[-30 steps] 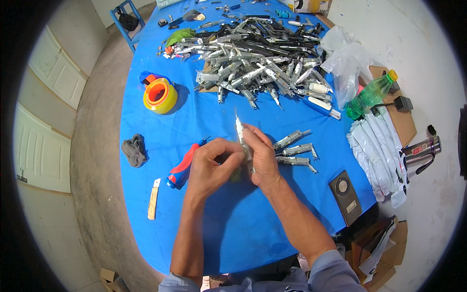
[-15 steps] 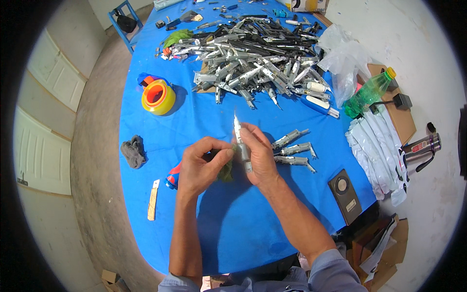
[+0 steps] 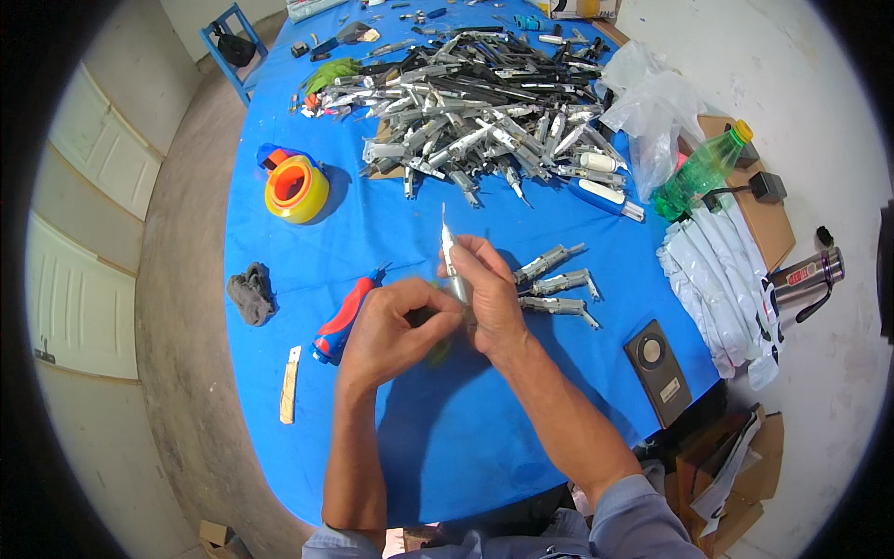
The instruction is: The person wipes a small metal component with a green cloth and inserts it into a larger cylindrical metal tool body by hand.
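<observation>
The left hand (image 3: 396, 326) has come in closer against the right hand (image 3: 489, 298), both now closed on the slim metal tool (image 3: 450, 256) held upright over the blue table (image 3: 447, 447) — fitting work continues; beyond lie three finished pieces (image 3: 557, 279); farther, the metal pile (image 3: 484, 112).

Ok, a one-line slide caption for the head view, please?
Both hands work a slim metal tool, held by the right hand and left hand, over a blue table piled with metal parts.

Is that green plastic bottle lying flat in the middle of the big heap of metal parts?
No, the green bottle stands at the table's right edge beside clear plastic bags, apart from the heap of metal parts.
</observation>
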Tool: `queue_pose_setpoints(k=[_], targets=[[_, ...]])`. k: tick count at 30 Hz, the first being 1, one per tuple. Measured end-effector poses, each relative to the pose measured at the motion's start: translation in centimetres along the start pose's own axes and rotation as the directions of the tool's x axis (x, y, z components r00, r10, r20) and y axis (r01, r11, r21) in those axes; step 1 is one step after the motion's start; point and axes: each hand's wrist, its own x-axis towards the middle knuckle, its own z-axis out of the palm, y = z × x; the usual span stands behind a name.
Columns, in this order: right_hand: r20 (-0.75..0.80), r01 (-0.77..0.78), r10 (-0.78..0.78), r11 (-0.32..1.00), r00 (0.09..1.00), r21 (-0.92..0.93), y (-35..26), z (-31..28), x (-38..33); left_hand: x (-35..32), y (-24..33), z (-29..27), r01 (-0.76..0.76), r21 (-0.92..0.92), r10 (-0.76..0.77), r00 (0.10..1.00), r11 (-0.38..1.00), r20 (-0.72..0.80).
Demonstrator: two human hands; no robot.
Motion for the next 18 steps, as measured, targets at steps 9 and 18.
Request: queue_pose_setpoints(k=[9,18], targets=[[-0.033,0.052,-0.053,0.998,0.998,-0.026,0.4,-0.2,0.3,0.0,0.2,0.5,0.061,-0.048,-0.061,0.998,0.997,-0.005],[-0.079,0.160,-0.159,0.987,0.984,0.004,0.6,0.3,0.5,-0.2,-0.9,2.8,0.094,-0.168,-0.113,0.988,0.981,-0.106]])
